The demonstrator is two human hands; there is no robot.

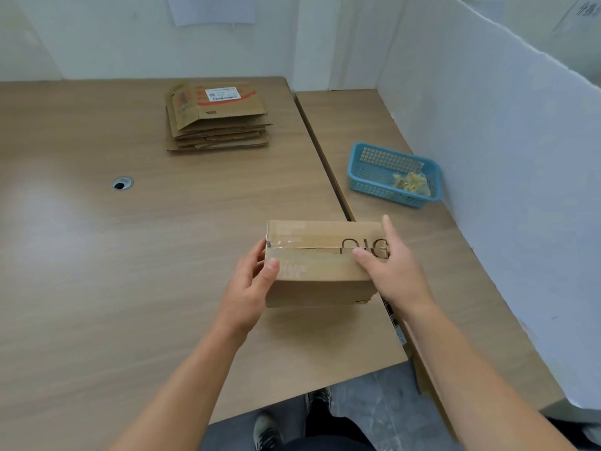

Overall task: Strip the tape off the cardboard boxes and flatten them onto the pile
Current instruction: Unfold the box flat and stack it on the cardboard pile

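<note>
Box (pixel 320 271) is held at both ends by left grip (pixel 250 288) and right grip (pixel 393 275) on the table (pixel 97 255), tape (pixel 302 244) still on so stripping and flattening are left, though the pile (pixel 218 122) well beyond the grips already has several.

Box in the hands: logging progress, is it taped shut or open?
Shut: tape covers the closed top seam of the box; left hand and right hand hold its ends.

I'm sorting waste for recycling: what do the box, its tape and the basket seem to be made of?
Box: matte brown cardboard, probably corrugated; a near corner is torn and frayed. Tape: seemingly clear glossy plastic film; it glints along the top seam. Basket: blue plastic, apparently moulded, with grid-perforated walls.
</note>
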